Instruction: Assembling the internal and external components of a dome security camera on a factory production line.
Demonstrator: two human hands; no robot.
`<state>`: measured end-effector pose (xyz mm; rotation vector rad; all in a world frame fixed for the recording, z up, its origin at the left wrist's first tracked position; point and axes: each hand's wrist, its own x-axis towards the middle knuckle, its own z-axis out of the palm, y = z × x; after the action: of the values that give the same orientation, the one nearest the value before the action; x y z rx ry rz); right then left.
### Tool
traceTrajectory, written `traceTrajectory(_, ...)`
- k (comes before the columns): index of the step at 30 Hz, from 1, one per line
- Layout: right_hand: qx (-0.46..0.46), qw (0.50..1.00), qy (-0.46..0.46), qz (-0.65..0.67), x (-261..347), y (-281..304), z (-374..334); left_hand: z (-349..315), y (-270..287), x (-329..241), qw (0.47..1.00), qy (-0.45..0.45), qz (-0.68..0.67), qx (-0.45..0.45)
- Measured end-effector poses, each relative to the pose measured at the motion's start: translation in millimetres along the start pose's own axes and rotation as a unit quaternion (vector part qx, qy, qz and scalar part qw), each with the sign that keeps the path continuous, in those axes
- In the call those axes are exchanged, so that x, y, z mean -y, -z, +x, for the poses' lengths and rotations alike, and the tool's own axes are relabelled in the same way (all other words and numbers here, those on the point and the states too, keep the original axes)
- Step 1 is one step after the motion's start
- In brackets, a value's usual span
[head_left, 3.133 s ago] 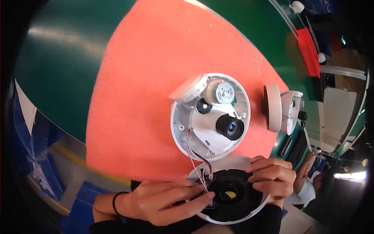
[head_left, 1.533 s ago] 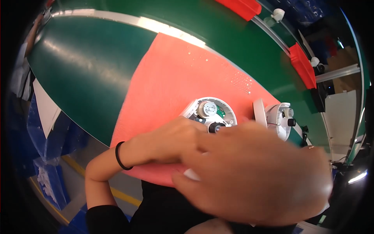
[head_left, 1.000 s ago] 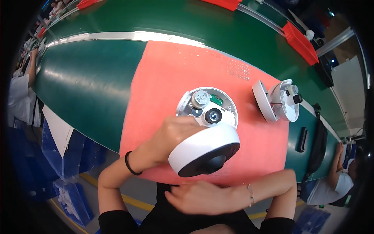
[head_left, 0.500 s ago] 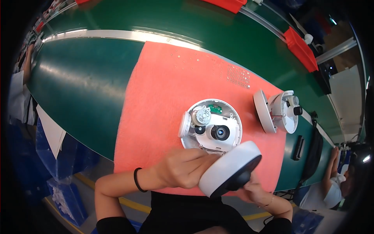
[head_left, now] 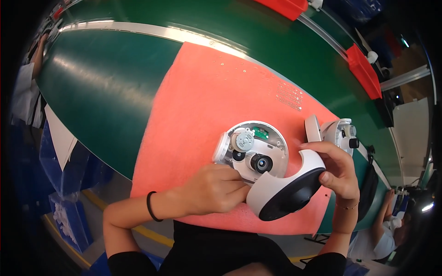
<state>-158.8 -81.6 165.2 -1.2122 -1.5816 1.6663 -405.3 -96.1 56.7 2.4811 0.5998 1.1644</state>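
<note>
A green table [head_left: 106,87] carries a pink mat [head_left: 179,129]; past the mat's far right corner is a red bin [head_left: 363,71]. Toward its near edge lies an open white housing [head_left: 264,147]; over this edge, my right hand [head_left: 340,170] pinches a white cover [head_left: 285,193]. My left hand [head_left: 218,188] is curled beside, its hold hidden. Tiny metal pieces [head_left: 289,95] lie along the far edge.

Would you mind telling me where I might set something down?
Bare: the pink foam mat between its left edge and the open round white housing; the green tabletop left of the mat. Crowded: the mat's lower right, around left hand, right hand and black-faced white cover.
</note>
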Motion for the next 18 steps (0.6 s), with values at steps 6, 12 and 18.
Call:
traceTrajectory(6,0.051,0.986,-0.153,0.032,2.4,-23.1,11.6,-1.6,43.2,25.3,0.966,-0.018,-0.173,0.192)
traceTrajectory(12,0.040,0.993,-0.107,0.004,-9.7,-14.1,14.4,-12.1,43.5,-10.1,0.991,0.093,-0.072,0.066)
traceTrajectory(18,0.097,0.989,-0.092,0.070,-21.1,-2.0,13.2,-45.7,36.3,-34.4,0.988,0.137,0.059,-0.030)
